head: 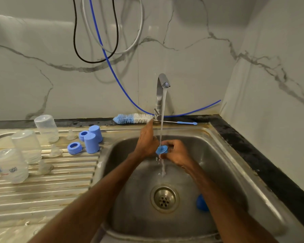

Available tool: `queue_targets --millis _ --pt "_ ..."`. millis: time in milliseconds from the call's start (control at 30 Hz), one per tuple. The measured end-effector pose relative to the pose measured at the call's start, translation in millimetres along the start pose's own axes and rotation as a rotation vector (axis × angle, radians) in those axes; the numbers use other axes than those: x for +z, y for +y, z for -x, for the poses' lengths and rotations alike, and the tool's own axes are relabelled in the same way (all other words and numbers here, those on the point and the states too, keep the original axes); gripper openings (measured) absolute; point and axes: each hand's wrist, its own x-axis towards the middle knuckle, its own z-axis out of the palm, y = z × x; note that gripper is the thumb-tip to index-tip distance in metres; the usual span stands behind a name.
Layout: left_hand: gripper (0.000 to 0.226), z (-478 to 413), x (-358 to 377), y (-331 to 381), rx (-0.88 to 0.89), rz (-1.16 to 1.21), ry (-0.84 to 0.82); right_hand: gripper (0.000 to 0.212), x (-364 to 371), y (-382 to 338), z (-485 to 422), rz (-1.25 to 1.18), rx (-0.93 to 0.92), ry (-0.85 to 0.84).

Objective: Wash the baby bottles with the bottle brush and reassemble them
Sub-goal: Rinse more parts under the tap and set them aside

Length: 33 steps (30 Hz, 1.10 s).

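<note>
My right hand [175, 152] pinches a blue screw ring [161, 149] under the running water stream [162, 120] over the sink. My left hand [146, 139] is beside the ring, index finger pointing up towards the tap; I cannot tell whether it touches the ring. The blue-and-white bottle brush [133, 118] lies on the back ledge behind the tap. Three clear bottles [46, 128] [27, 146] [10, 165] stand upside down on the drainboard, with clear teats [55, 150], two blue rings [75, 147] and two blue caps [91, 142] next to them. Another blue part [201, 203] lies in the sink, partly hidden by my right forearm.
The steel sink [235, 163] has a drain [164, 198] at its middle. A chrome tap [161, 95] rises at the back. Blue, black and white hoses [105, 55] hang on the marble wall. A dark counter edge runs along the right side.
</note>
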Motion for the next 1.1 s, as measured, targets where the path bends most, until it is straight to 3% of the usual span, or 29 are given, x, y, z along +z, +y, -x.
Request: queue_targets --millis 200,367,567,767,867,1000,1100 --pt "0.103 -33.4 -6.2 24.2 -0.011 0.008 -0.114 0.051 -0.7 2.9 -1.2 -0.005 -0.016 -0.002" --pt "0.104 -33.2 -3.4 21.0 0.004 -0.007 -0.119 0.046 0.3 -0.5 -3.2 -0.001 -0.004 -0.011" --pt "0.103 -40.5 -11.4 15.9 0.102 -0.108 -0.177 0.065 -0.8 -6.1 -0.2 -0.104 0.04 0.009" --pt "0.098 -20.1 -29.1 1.8 0.092 -0.205 -0.228 0.056 2.2 -10.5 8.2 -0.022 0.003 -0.013" --pt "0.085 7.0 -41.8 -6.8 0.076 -0.272 -0.182 0.056 7.7 -20.4 15.8 0.08 -0.056 -0.037" --pt "0.046 34.0 -73.2 -24.2 0.011 -0.364 -0.147 0.054 16.7 -42.6 27.1 0.148 -0.225 0.093" --pt "0.024 50.3 -101.8 -34.1 -0.016 -0.402 -0.131 0.054 31.2 -49.8 34.3 0.26 -0.157 -0.025"
